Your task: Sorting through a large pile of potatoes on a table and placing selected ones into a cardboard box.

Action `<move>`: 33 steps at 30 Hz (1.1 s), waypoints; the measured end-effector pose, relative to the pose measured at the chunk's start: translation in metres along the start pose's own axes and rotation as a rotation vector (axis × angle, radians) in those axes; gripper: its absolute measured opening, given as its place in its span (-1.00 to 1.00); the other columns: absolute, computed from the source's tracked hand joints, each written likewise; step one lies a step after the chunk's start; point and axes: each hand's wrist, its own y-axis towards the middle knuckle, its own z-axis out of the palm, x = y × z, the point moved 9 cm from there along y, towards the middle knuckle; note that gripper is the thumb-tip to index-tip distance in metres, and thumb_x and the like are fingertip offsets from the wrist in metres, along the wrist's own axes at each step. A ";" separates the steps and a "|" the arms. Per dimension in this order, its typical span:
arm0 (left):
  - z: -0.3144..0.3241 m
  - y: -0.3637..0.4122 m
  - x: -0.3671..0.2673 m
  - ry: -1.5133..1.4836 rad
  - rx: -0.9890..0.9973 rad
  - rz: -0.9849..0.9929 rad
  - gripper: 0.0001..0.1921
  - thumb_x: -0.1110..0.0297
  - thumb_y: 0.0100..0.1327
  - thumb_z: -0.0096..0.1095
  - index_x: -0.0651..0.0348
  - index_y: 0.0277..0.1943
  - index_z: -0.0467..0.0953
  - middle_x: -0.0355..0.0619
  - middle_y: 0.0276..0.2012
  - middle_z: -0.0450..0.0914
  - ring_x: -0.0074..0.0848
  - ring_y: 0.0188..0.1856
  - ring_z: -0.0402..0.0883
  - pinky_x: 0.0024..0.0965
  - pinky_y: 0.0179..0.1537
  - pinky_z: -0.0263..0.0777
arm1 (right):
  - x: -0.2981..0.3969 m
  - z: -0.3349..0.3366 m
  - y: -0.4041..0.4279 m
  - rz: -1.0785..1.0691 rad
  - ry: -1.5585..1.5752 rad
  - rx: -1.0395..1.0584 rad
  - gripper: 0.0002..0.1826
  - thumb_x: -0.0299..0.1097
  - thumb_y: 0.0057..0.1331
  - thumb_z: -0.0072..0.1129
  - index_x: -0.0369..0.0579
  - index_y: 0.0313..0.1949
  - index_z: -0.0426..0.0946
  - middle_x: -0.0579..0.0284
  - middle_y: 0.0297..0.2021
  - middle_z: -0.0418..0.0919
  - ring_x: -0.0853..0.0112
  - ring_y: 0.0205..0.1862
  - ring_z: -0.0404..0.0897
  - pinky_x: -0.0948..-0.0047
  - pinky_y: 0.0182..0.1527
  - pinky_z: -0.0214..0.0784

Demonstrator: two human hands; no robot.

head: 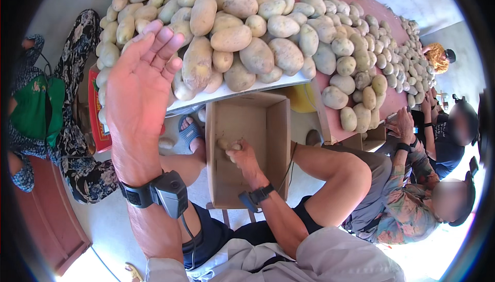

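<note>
Many potatoes [231, 38] lie heaped on a white-topped table [181, 106] in front of me. My left hand [143, 69] is raised close to the camera, palm up and fingers slightly curled, with nothing seen in it; it covers part of the heap's left side. Down inside an open cardboard box [287, 127] between my legs, my right hand [241, 153] has its fingers curled around a small potato [235, 148]. Another small potato [222, 143] lies beside it, near the box's left wall. Each wrist wears a dark strapped device.
A reddish table [328, 123] with more potatoes extends to the right, where co-workers [410, 204] sit. Another person in flowered clothing [81, 127] is at the left by a red box [101, 135]. A yellow container [303, 98] stands under the tables.
</note>
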 end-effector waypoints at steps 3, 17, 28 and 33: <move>0.003 -0.001 0.001 -0.006 0.000 0.009 -0.56 0.36 0.50 0.25 0.37 0.33 0.44 -0.06 0.09 0.63 -0.35 0.17 0.63 -0.32 0.13 0.49 | 0.057 -0.027 -0.032 -0.156 -0.015 -0.084 -0.48 -0.33 0.23 0.48 -0.11 0.14 0.50 0.28 -0.26 0.55 0.45 -0.22 0.55 0.40 -0.12 0.49; 0.005 0.003 0.003 -0.037 0.056 0.035 -0.60 0.33 0.50 0.24 0.37 0.28 0.50 -0.05 0.03 0.68 -0.33 0.11 0.68 -0.30 0.08 0.50 | 0.370 -0.145 -0.126 -1.006 -0.155 -0.436 -0.40 -0.36 0.22 0.39 -0.14 0.26 0.50 -0.03 0.09 0.55 0.21 0.12 0.57 0.22 0.24 0.42; 0.003 0.007 0.003 0.001 0.023 0.052 -0.60 0.31 0.50 0.19 0.41 0.25 0.49 0.03 0.00 0.69 -0.26 0.10 0.70 -0.29 0.04 0.50 | 0.382 -0.144 -0.096 -1.104 -0.241 -0.512 -0.62 -0.50 0.28 0.26 -0.15 0.11 0.63 0.05 -0.06 0.67 0.27 -0.03 0.64 0.34 0.13 0.48; 0.001 0.007 -0.007 -0.018 0.022 0.085 -0.66 0.36 0.51 0.15 0.40 0.21 0.49 0.02 0.02 0.67 -0.24 0.13 0.66 -0.25 0.09 0.51 | 0.321 -0.172 -0.129 -1.080 0.208 -0.575 -0.78 -0.66 0.35 0.06 -0.23 -0.10 0.64 0.31 -0.23 0.63 0.56 -0.18 0.51 0.55 -0.11 0.37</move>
